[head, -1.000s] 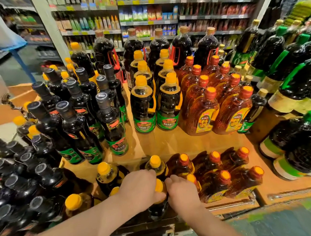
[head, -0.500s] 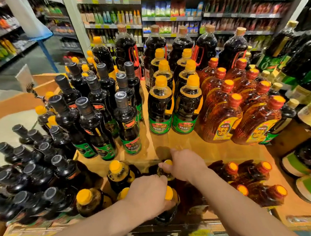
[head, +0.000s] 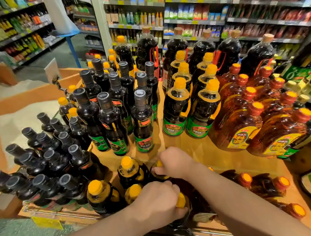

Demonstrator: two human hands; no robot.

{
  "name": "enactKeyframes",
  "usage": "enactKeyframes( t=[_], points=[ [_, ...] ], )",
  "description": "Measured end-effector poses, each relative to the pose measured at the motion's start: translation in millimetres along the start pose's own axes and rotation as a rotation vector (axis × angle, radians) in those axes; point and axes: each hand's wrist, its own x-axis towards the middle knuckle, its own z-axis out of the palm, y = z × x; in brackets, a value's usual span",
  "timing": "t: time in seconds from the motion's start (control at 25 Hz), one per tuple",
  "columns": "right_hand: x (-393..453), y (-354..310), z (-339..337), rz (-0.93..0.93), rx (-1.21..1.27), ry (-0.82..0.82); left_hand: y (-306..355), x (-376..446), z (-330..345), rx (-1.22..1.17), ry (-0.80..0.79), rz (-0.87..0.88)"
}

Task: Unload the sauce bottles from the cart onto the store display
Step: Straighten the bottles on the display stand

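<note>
Both hands gripped 2 yellow-capped sauce bottles at the near edge: left hand point(head: 157, 200) on one neck point(head: 180, 201), right hand point(head: 174, 161) on another point(head: 159, 164). Full, heavy, likely slick; necks gave the surest hold.

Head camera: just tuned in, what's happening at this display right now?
A person is stocking sauce bottles on a wooden display in a shop aisle. The left hand grips the top of a yellow-capped dark bottle at the near edge. The right hand holds another yellow-capped bottle just behind it, on the lower tier. The upper tier already carries rows of upright bottles, with bare wood in front of them.
</note>
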Motion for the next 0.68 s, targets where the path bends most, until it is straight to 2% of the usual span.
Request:
enactKeyframes(
  t=[0.16, 0.32, 0.4, 0.56, 0.68],
  points=[
    [17.2, -11.4, -1.5, -0.051, 0.007, -0.123, -1.6, 4.9, 10.2, -0.010, 0.021, -0.050],
    [15.4, 4.1, -5.7, 0.031, 0.211, -0.179, -9.2, 13.6, 19.5, -0.015, -0.014, -0.100],
    [3.9, 11.7, -7.0, 0.053, 0.270, -0.122, -7.5, 17.2, 23.3, -0.023, -0.029, -0.087],
    [-38.4, 17.5, -7.1, 0.133, 0.453, 0.113, -8.5, 24.6, 22.4, -0.041, -0.091, -0.068],
    [-70.0, 18.7, -0.8, 0.142, 0.390, 0.138, -15.2, 24.3, 12.9, -0.072, -0.182, -0.134]
  ],
)
